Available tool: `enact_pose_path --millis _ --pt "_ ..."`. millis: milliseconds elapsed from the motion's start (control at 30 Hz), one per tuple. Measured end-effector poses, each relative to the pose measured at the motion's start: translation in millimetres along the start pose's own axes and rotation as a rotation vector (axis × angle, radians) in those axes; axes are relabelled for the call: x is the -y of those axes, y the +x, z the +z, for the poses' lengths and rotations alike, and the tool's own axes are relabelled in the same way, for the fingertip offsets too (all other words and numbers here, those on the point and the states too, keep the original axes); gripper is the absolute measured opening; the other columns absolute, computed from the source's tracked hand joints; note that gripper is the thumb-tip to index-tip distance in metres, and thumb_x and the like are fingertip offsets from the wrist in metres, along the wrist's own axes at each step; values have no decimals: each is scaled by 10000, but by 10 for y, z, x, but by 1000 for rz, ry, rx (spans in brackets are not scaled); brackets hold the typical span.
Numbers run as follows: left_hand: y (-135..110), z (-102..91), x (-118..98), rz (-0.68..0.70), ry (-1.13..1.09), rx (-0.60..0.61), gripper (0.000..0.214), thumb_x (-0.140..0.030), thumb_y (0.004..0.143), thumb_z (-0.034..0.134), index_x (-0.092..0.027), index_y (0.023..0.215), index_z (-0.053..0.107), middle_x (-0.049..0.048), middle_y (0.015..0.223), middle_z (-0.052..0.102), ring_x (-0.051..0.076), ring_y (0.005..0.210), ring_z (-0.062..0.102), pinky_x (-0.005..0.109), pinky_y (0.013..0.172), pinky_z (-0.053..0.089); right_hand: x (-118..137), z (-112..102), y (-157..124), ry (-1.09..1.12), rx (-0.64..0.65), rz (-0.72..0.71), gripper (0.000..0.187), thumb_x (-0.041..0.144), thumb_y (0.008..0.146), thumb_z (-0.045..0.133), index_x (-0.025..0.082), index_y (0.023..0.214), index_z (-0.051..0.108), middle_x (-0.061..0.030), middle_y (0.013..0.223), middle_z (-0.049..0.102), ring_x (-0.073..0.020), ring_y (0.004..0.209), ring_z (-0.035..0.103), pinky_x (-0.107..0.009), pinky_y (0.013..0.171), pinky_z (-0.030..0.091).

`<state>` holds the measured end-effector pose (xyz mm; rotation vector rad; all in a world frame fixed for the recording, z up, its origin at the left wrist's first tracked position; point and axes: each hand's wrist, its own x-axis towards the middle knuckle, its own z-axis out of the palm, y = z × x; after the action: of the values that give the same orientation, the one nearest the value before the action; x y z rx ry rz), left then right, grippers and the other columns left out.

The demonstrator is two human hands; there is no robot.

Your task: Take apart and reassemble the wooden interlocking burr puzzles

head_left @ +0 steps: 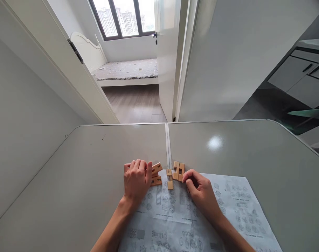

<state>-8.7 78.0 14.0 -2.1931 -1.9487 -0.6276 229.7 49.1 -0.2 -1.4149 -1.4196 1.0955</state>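
Note:
My left hand (pixel 137 178) is closed, with its fingers curled around numbered wooden puzzle pieces (pixel 156 181) that stick out on its right side. The fingers hide the pieces' left ends. My right hand (pixel 201 190) has its fingers bent, the fingertips at the lower right edge of a notched wooden puzzle piece (pixel 181 171). Against that piece's left side lies another notched piece (pixel 176 170). Between my hands, a small wooden piece with a numbered end (pixel 169 172) and a pale square end (pixel 170 185) rests on the printed instruction sheet (pixel 175 224).
The creased sheet covers the near middle and right of the grey table (pixel 227 150). A seam (pixel 168 143) runs across the tabletop from the far edge. Beyond the table stand an open door (pixel 170 52), a bed (pixel 130 70) and a window. Cabinets (pixel 293 73) are at the far right.

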Motion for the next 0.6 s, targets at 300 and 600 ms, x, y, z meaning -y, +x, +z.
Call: enact_pose_path --millis 300,600 --pt "-4 11 27 57 9 -5 505 -351 1125 380 -204 664 526 15 655 612 173 620 515 345 753 336 33 1 2 -21 -3 -6 194 281 927 501 225 769 600 -7 729 608 -156 584 452 -265 537 351" --pt "-31 26 57 -103 -131 -25 537 -393 1107 369 -198 616 466 -8 587 512 131 509 373 289 573 247 21 -2 -3 -5 -4 -5 178 269 918 516 228 771 607 0 735 612 -151 574 443 -261 526 345"
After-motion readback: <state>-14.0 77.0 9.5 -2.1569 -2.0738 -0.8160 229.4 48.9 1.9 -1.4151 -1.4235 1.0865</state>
